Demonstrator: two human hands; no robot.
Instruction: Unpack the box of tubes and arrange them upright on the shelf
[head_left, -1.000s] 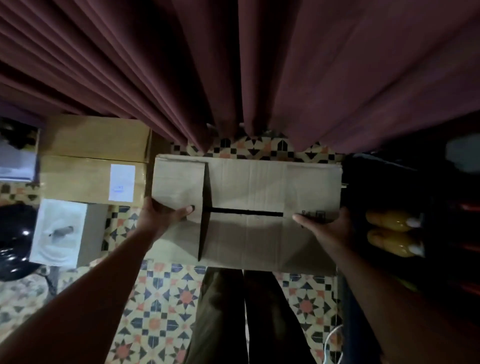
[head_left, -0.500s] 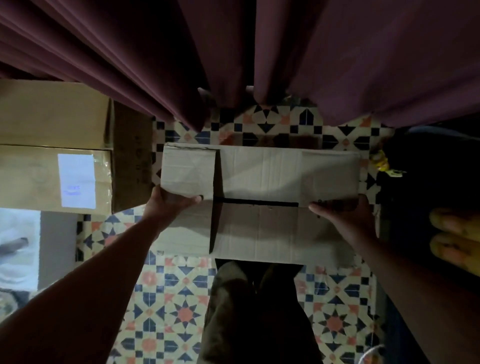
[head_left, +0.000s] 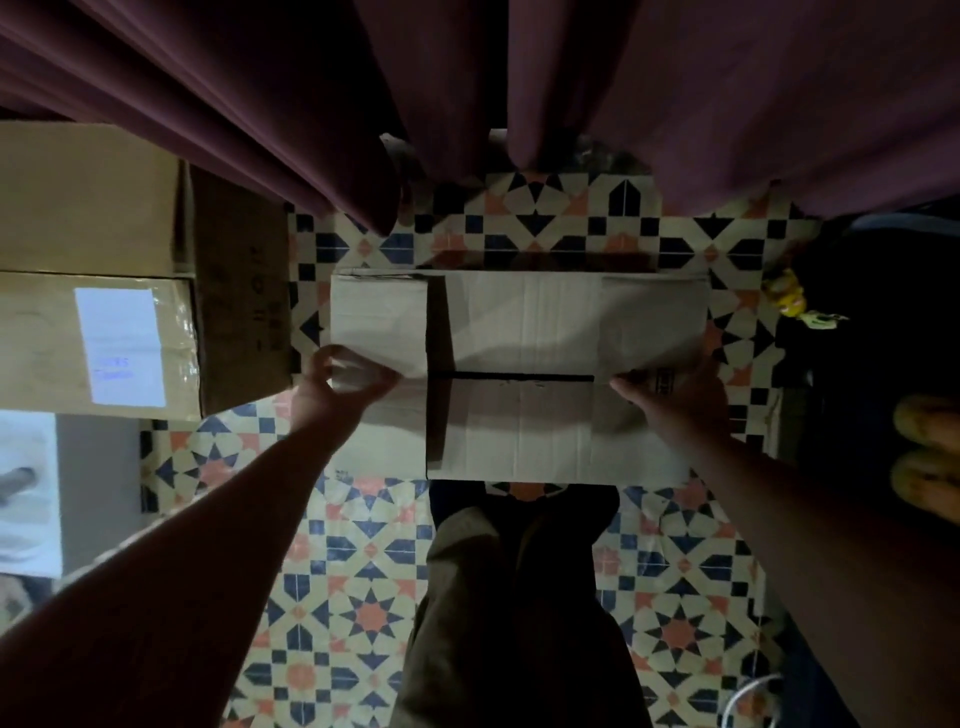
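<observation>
A closed brown cardboard box (head_left: 524, 332) lies flat on the patterned tile floor in front of me, a dark slit between its top flaps. My left hand (head_left: 337, 387) is at its left end, blurred, thumb over the left flap and fingers curled at the edge. My right hand (head_left: 675, 397) grips the right end, thumb on top, fingers hidden behind the side. No tubes show; the box's contents are hidden.
Two stacked cardboard boxes (head_left: 98, 270) stand close on the left. A maroon curtain (head_left: 467, 93) hangs just behind the box. On the right is a dark shelf unit holding yellow-orange rounded items (head_left: 930, 447). My legs (head_left: 519, 613) are below the box.
The box has gone down and away from me toward the floor, with both hands at its ends. My left hand's fingers have curled up at the left flap.
</observation>
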